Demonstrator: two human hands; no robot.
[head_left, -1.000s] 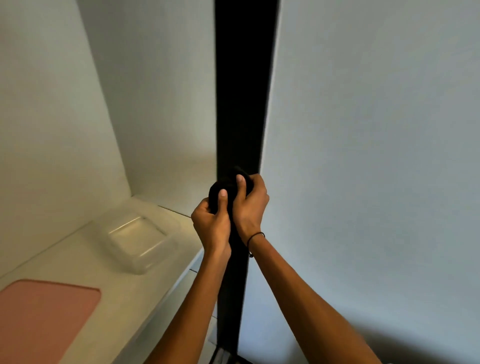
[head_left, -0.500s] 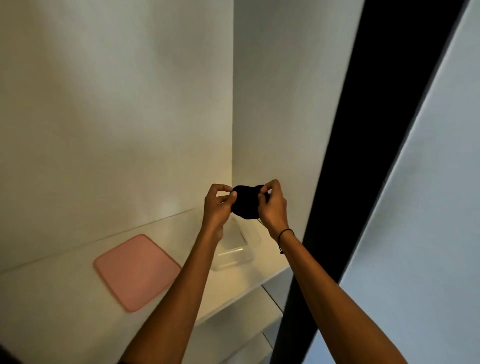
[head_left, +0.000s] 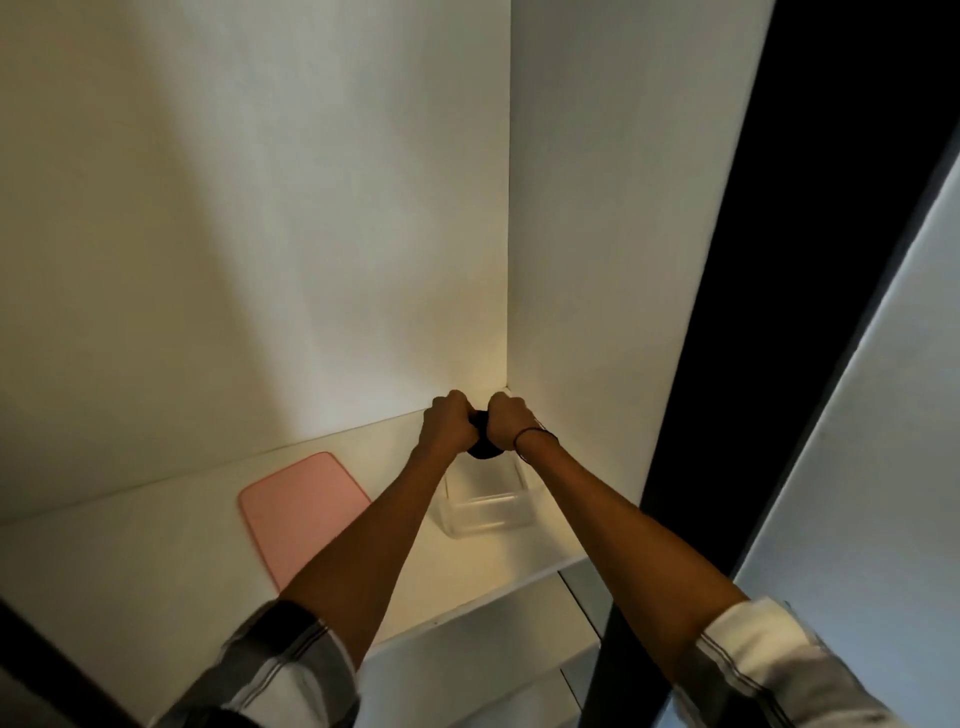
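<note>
A small black soft bundle, perhaps rolled cloth, is held between both hands above the far end of a clear plastic container. My left hand grips its left side and my right hand grips its right side, fingers curled over it. Most of the bundle is hidden by the hands. The container stands open on a white shelf near the back right corner. A pink lid lies flat on the shelf to the left of the container, partly under my left forearm.
White back and side walls enclose the shelf. A lower white shelf shows beneath. A dark vertical edge and a pale grey door panel stand at the right.
Both hands have carried the black bundle forward and down, from in front of the dark gap to just over the clear container. The view has turned left toward the shelf.
</note>
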